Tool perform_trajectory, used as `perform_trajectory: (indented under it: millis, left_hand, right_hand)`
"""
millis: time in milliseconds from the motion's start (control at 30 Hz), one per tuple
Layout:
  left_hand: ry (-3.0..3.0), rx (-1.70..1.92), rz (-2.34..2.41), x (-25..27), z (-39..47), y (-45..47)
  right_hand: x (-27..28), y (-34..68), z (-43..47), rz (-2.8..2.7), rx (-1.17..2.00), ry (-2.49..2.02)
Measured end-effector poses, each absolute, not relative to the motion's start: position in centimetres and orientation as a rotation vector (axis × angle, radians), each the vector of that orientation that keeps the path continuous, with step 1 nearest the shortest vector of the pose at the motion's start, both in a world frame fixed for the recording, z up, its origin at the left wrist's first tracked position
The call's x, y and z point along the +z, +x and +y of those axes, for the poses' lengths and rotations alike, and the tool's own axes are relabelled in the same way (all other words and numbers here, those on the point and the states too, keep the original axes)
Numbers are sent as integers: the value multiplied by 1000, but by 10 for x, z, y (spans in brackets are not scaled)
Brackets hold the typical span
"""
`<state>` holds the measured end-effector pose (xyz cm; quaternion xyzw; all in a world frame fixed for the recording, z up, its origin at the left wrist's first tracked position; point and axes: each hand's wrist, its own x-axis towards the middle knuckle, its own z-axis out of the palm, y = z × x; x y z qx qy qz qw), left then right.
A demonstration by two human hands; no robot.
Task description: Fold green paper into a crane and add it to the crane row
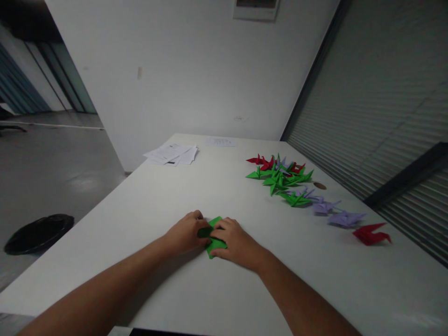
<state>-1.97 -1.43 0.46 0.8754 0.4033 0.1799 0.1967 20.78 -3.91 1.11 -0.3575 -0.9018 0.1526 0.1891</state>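
Near the middle of the white table (168,284) lies a small piece of green origami paper (217,243), partly folded, with one flap lifted and in shadow. My left hand (189,232) pinches the flap on the left side, its fingers curled. From the right, my right hand (235,239) presses on the paper with bent fingers, the thumb at its lower edge. Both hands cover much of the paper, so its full shape is hidden.
Folded paper cranes in green (278,179), purple (346,218) and red (371,234) run along the table's right side by the window blinds (371,116). Printed sheets (171,153) lie at the far left. A black-lined bin (38,233) stands on the floor.
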Motion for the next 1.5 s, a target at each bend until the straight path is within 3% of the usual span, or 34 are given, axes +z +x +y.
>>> perform_trajectory:
  millis: [533,867,1500]
  left_hand:
    - [1748,619,1006,2,-7,-27]
    - [2398,470,929,10,-8,-32]
    - [2358,481,1020,5,-4,-26]
  right_hand:
    - [6,210,-36,-2511,477,-966]
    - [12,217,-33,-2477,638,-859]
    - [12,219,-33,-2495,674,-911]
